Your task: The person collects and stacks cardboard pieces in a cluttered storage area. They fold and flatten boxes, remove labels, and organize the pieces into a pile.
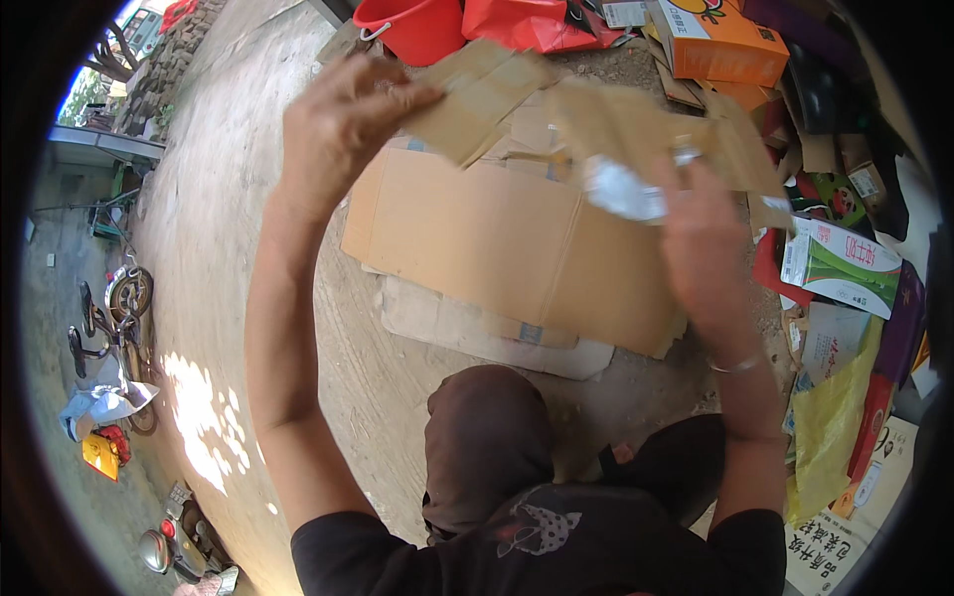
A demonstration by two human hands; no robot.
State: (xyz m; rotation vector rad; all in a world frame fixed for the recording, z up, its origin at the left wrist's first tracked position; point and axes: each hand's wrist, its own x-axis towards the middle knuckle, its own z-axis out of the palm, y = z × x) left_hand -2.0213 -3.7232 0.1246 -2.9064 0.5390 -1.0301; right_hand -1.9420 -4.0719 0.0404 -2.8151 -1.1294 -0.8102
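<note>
My left hand (339, 123) is raised at the upper left, its fingers pinching the edge of a brown corrugated cardboard flap (484, 93). On the other side, my right hand (704, 246) is blurred and grips a torn cardboard piece (618, 127) with whitish tape or film (622, 186) hanging by it. Whether both hands hold one connected piece cannot be made out. Below them a large flattened cardboard box (477, 223) lies on the ground before my knees. Under it, a paler cardboard sheet (417, 305) sticks out at the near edge.
A red bucket (417, 33) and red bag (522, 26) stand beyond the cardboard. An orange carton (734, 58), a green-and-white milk carton (842, 261) and a yellow plastic bag (827, 425) lie among heaped packaging on the right. Far left, a motorcycle (128, 294) and a scooter (179, 544) are parked.
</note>
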